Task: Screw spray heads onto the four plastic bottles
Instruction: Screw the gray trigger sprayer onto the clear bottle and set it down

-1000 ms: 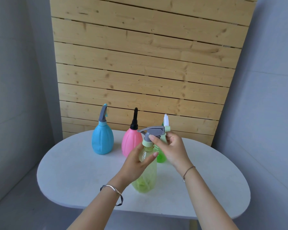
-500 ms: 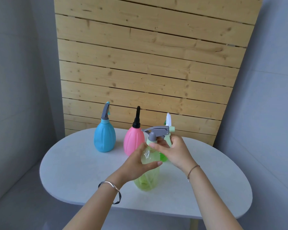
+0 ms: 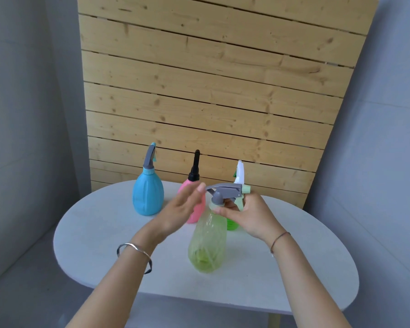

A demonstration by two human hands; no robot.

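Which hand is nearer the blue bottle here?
The left hand. It hovers open, just right of the blue bottle, touching nothing. The right hand is farther right, gripping the yellow-green bottle's neck.

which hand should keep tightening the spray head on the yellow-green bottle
Right. The right hand is pinched at the collar of the grey spray head on the yellow-green bottle. The left hand is open, off the bottle; it could steady the body.
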